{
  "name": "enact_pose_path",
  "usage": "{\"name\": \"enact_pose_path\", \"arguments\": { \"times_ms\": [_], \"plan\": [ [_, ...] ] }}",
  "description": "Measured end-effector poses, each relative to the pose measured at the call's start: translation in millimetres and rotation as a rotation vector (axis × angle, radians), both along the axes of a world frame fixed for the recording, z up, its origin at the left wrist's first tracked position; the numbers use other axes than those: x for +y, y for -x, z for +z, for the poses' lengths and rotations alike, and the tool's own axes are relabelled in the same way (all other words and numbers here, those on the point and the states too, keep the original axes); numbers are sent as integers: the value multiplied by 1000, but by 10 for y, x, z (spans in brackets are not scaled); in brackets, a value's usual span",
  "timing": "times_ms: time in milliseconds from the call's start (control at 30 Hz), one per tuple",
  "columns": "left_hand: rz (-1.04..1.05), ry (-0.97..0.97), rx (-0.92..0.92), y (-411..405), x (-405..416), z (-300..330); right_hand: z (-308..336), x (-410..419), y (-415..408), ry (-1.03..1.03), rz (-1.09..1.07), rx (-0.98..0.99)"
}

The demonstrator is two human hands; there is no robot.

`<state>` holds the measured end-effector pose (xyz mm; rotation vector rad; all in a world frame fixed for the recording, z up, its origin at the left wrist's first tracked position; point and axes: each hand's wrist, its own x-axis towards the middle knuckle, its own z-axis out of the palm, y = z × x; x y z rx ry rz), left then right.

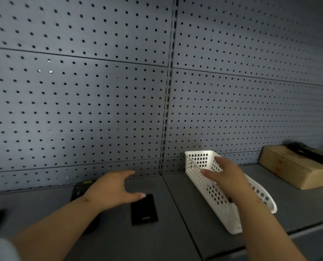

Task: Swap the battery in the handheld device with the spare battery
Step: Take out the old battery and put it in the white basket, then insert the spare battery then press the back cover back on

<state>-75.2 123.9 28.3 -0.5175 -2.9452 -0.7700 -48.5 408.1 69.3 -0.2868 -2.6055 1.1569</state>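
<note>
Neither grip holds anything: the left hand (111,191) hovers spread, thumb tip over the far end of the black battery (144,210) lying flat mid-shelf (185,213). Behind its wrist lies the handheld device (81,187). Open, the right hand (224,176) reaches into the white basket (198,159).

Two hands, the left (113,189) and the right (224,174), are showing beside one white basket (198,178). One flat black battery (144,210) and one handheld device (81,189) are lying left of it; one cardboard box (292,166) is sitting right of it.
</note>
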Motion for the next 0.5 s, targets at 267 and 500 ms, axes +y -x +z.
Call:
{"name": "enact_pose_path", "arguments": {
  "times_ms": [267,500],
  "plan": [
    [118,27,31,-258,-584,-48,-10,-732,-49,92,352,76],
    [235,-50,50,-601,-1114,-122,-256,-1472,-72,131,564,-41]
  ]
}}
